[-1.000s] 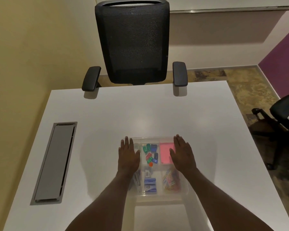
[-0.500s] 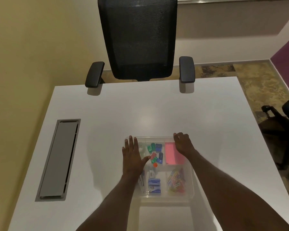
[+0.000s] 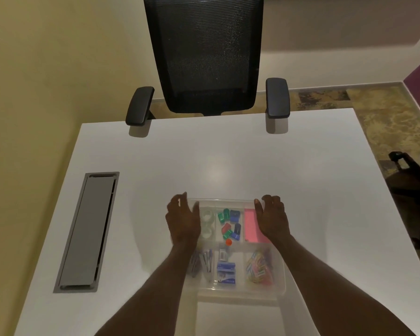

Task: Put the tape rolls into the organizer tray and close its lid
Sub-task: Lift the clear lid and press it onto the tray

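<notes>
Clear plastic organizer tray (image 3: 280,288) on white surface (image 3: 228,161), near its front edge, lid seemingly down over the compartments, contents visible through it.

Far-left compartment: two clear tape rolls (image 3: 207,223), one behind the other, lying flat inside the tray.
Far-middle compartment: green, blue and red clips (image 3: 229,224), loosely heaped; one orange round piece (image 3: 228,242) at the divider just below.
Far-right compartment: pink sticky notes (image 3: 251,224), partly covered by right hand.
Near-left compartment: pens (image 3: 205,261), partly covered by left forearm.
Near-middle compartment: small grey item, too blurred to identify, above blue staple boxes (image 3: 226,272).
Near-right compartment: multicoloured paper clips (image 3: 260,266) in a pile.

Left hand (image 3: 182,218): at far-left corner of tray, fingers curled and slightly spread, thumb on tray's top edge; not closed around anything, actual contact of the fingers cannot be told.
Right hand (image 3: 273,218): at far-right corner, fingers curled over the rim, thumb on top; likewise clamped on nothing.

Also on surface: grey cable hatch (image 3: 87,231), well left of tray.
Beyond far edge: black mesh office chair (image 3: 205,54), armrests at the surface edge.
</notes>
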Available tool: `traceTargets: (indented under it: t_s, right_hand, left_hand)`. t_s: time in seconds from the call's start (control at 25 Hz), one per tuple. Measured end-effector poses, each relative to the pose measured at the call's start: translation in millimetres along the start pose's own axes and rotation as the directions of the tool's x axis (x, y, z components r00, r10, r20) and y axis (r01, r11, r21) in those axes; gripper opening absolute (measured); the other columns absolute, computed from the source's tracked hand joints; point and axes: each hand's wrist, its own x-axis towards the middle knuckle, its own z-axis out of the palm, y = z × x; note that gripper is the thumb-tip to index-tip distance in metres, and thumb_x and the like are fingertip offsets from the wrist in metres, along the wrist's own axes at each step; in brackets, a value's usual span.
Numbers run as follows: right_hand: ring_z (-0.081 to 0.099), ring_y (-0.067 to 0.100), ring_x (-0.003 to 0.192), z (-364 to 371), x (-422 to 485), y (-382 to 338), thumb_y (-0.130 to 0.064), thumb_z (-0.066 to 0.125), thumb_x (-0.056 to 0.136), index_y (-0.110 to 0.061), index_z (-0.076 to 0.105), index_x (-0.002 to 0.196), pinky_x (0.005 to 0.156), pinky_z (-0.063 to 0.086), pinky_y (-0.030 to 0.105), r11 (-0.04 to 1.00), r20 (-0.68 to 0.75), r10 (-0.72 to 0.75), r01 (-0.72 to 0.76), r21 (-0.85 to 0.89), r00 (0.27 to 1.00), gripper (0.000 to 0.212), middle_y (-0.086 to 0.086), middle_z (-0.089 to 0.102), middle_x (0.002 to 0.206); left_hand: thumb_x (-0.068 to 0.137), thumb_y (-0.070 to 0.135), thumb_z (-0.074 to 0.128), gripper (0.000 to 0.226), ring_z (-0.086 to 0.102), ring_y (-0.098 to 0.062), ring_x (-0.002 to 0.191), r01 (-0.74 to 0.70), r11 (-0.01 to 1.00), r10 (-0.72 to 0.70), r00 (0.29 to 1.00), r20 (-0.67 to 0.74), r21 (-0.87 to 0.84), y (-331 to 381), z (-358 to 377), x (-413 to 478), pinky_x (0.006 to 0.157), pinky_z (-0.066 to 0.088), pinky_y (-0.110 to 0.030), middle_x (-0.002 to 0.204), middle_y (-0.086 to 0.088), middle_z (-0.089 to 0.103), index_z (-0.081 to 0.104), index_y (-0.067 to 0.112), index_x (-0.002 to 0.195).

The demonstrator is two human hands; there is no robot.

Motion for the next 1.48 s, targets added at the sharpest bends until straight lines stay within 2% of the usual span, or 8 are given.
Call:
traceTargets:
  t_s: [0.12,0.2,0.4,0.56,0.72,0.92,1.2,1.48]
  right_hand:
    - [0.054,0.033,0.117,3,-4,3,-0.045,0.038,0.106,-0.012,0.053,0.123,0.096,0.049,0.043,1.000,-0.021,0.019,-0.019,-0.001,1.000,0.041,0.015,0.052,0.126]
    - [0.054,0.034,0.117,4,-4,4,-0.043,0.038,0.106,-0.012,0.054,0.123,0.096,0.049,0.042,1.000,-0.033,0.004,-0.005,-0.022,0.999,0.039,0.015,0.052,0.126]
    - [0.058,0.033,0.109,9,-8,6,-0.037,0.042,0.106,-0.008,0.056,0.119,0.092,0.054,0.042,0.998,-0.139,-0.051,0.046,-0.037,0.989,0.035,0.016,0.056,0.119]
    - [0.059,0.031,0.110,8,-13,9,-0.032,0.049,0.105,-0.006,0.054,0.125,0.092,0.054,0.040,0.989,-0.186,-0.085,0.106,0.103,0.979,0.033,0.015,0.056,0.122]
    - [0.058,0.033,0.118,0,-18,10,-0.025,0.046,0.107,-0.001,0.048,0.133,0.094,0.048,0.035,0.949,-0.172,0.038,0.019,0.316,0.984,0.035,0.018,0.050,0.134]
    - [0.059,0.036,0.094,7,-56,32,-0.026,0.034,0.110,-0.002,0.053,0.109,0.076,0.039,0.033,0.952,-0.117,0.120,-0.082,0.293,0.986,0.030,0.016,0.057,0.105]
    - [0.049,0.024,0.078,26,-123,53,-0.026,0.035,0.110,-0.003,0.053,0.099,0.071,0.035,0.031,0.952,-0.138,0.153,-0.109,0.286,0.979,0.032,0.014,0.056,0.092]
    - [0.047,0.021,0.075,44,-150,63,-0.031,0.033,0.110,-0.005,0.052,0.096,0.059,0.031,0.022,0.921,-0.147,0.241,-0.178,0.347,0.959,0.035,0.013,0.056,0.090]
  left_hand:
    - [0.105,0.035,0.062,0.038,0.066,-0.036,0.120,0.281,0.909,-0.244,0.958,0.154,-0.309,3,-6,31,0.106,0.051,-0.041,0.121,-0.019,0.074,0.075,0.001,0.116]
    - [0.100,0.032,0.070,0.032,0.070,-0.036,0.104,0.374,0.851,-0.317,0.926,0.207,-0.370,3,-8,44,0.094,0.053,-0.039,0.101,-0.019,0.077,0.079,0.002,0.096]
    - [0.090,0.029,0.083,0.036,0.072,-0.044,0.108,0.494,0.768,-0.409,0.868,0.280,-0.409,-9,-9,61,0.097,0.059,-0.049,0.111,-0.023,0.078,0.081,-0.001,0.109]
    - [0.091,0.037,0.080,0.034,0.068,-0.028,0.094,0.426,0.810,-0.381,0.905,0.190,-0.402,-13,1,52,0.093,0.060,-0.041,0.099,-0.013,0.078,0.083,0.006,0.103]
    - [0.100,0.039,0.068,0.040,0.060,-0.025,0.074,0.305,0.883,-0.293,0.952,0.090,-0.358,-20,2,28,0.065,0.043,-0.030,0.071,-0.004,0.066,0.071,0.009,0.074]
    - [0.109,0.036,0.050,0.049,0.053,-0.026,0.067,0.176,0.957,-0.178,0.984,0.011,-0.229,-46,0,-31,0.058,0.035,-0.033,0.068,-0.008,0.059,0.054,0.006,0.070]
    - [0.112,0.038,0.041,0.055,0.064,-0.044,0.086,0.222,0.959,-0.224,0.975,0.008,-0.176,-73,5,-97,0.078,0.051,-0.049,0.086,-0.025,0.067,0.062,-0.003,0.082]
    - [0.112,0.046,0.032,0.056,0.066,-0.041,0.088,0.218,0.961,-0.230,0.972,-0.053,-0.170,-85,18,-119,0.079,0.053,-0.048,0.092,-0.020,0.068,0.062,0.002,0.091]
